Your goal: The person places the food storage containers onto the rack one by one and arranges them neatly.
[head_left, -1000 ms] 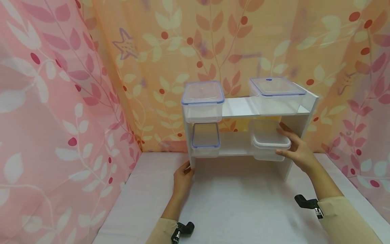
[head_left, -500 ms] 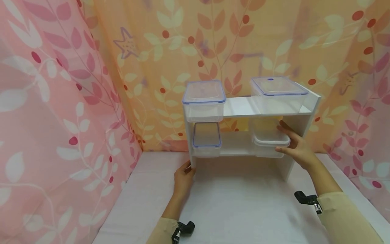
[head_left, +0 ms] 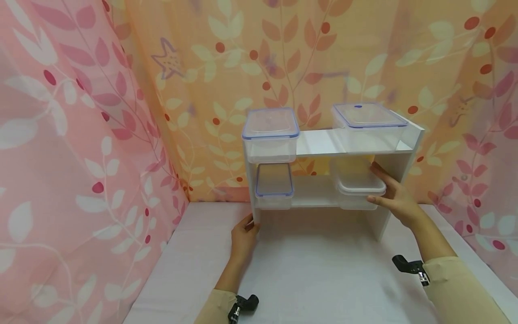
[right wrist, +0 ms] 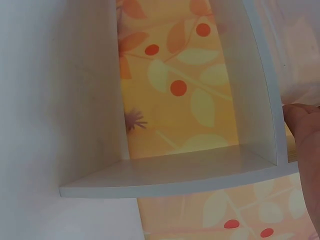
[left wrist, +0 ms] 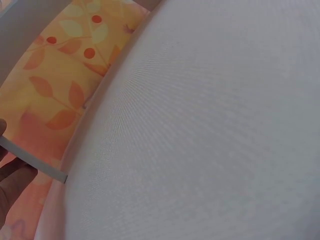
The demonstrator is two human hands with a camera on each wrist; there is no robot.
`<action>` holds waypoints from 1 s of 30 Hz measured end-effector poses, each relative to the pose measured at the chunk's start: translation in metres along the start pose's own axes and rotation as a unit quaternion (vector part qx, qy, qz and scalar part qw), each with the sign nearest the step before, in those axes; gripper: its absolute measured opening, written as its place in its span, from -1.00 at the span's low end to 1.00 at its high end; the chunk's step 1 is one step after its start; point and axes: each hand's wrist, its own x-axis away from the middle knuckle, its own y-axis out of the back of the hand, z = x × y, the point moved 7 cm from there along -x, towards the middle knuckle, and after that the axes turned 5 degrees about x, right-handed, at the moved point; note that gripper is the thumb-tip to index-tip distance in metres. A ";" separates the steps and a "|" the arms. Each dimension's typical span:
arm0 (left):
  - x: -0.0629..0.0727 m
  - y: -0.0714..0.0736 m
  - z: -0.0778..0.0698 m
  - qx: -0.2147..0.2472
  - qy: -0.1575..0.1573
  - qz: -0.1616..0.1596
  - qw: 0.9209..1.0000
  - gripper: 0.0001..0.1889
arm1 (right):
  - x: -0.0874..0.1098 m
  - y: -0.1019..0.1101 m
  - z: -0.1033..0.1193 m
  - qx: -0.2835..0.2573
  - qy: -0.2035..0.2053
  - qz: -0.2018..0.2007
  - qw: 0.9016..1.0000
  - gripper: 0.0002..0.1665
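A white two-tier shelf (head_left: 315,143) stands on the white table (head_left: 315,270). My right hand (head_left: 381,186) grips the right end of a white-lidded clear container (head_left: 358,184) on the lower board's right side, fingers above and thumb in front. My left hand (head_left: 247,227) holds the foot of the shelf's left side panel. In the left wrist view, its fingers (left wrist: 12,175) lie against that panel's edge (left wrist: 35,162). A small blue-rimmed container (head_left: 274,185) sits at the lower left. The right wrist view shows the shelf boards (right wrist: 165,175) from below and part of my right hand (right wrist: 306,150).
Two blue-rimmed lidded containers (head_left: 270,135) (head_left: 367,126) stand on the top board. Leaf-patterned curtains close in the back (head_left: 283,58), the left (head_left: 60,157) and the right (head_left: 477,135). Bare white table surface (left wrist: 200,125) spreads in front of the shelf.
My right hand has slid the white-lidded container a little further back onto the lower board. The left hand has stayed on the side panel.
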 end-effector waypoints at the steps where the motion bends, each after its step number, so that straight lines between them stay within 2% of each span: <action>1: 0.000 0.000 0.000 0.001 -0.001 0.000 1.000 -0.53 | 0.000 0.000 0.000 -0.004 0.002 0.001 1.000 0.05; 11: 0.000 0.000 0.000 -0.007 0.001 -0.005 1.000 -0.55 | 0.001 -0.005 0.002 -0.073 0.025 0.026 0.997 0.05; 18: 0.000 0.001 -0.002 -0.010 -0.007 -0.004 1.000 -0.56 | 0.003 -0.004 0.002 -0.024 -0.005 0.012 1.000 0.06; 24: 0.000 0.000 -0.005 -0.015 -0.017 -0.005 1.000 -0.57 | 0.008 -0.005 0.003 -0.025 -0.013 0.000 1.000 0.03; 30: 0.001 0.000 -0.005 -0.008 -0.014 -0.007 1.000 -0.57 | 0.018 -0.005 0.006 0.021 -0.007 -0.049 0.999 0.00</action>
